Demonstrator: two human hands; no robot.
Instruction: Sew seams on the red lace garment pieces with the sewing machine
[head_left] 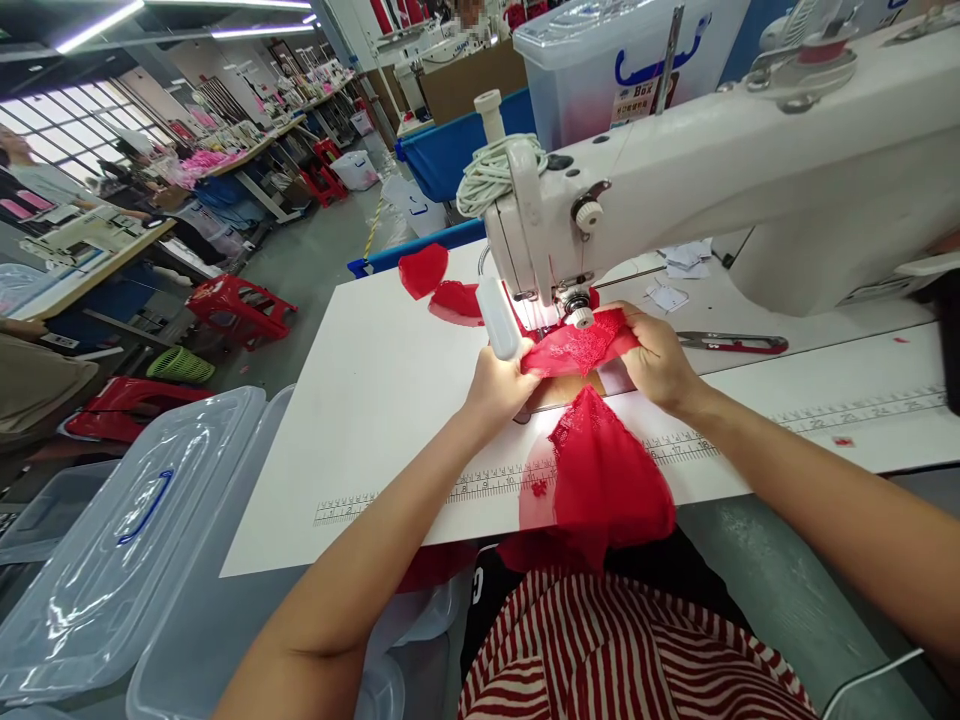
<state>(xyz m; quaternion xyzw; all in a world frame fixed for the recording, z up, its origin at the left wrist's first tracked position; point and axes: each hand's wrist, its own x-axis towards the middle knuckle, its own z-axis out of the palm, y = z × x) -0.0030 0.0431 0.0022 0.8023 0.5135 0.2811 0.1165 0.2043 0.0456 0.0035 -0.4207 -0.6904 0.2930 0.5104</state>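
A strip of red lace fabric (574, 350) is stretched between my two hands, just in front of the needle area of a white sewing machine (555, 215). My left hand (501, 382) pinches its left end, beside the small white lamp (498, 318). At the other end my right hand (657, 355) grips the fabric, fingers closed. More red fabric (611, 470) with a lace edge hangs over the table's front edge toward my lap. Two red cut pieces, one of them a rounded piece (424, 270), lie on the table behind the lamp.
Thread snips (735, 343) lie right of my right hand, with paper scraps (666, 297) behind. A printed ruler (480, 487) runs along the white table (322, 410). Lidded plastic boxes (142, 530) stand at left. Red stools (240, 308) and people are farther off.
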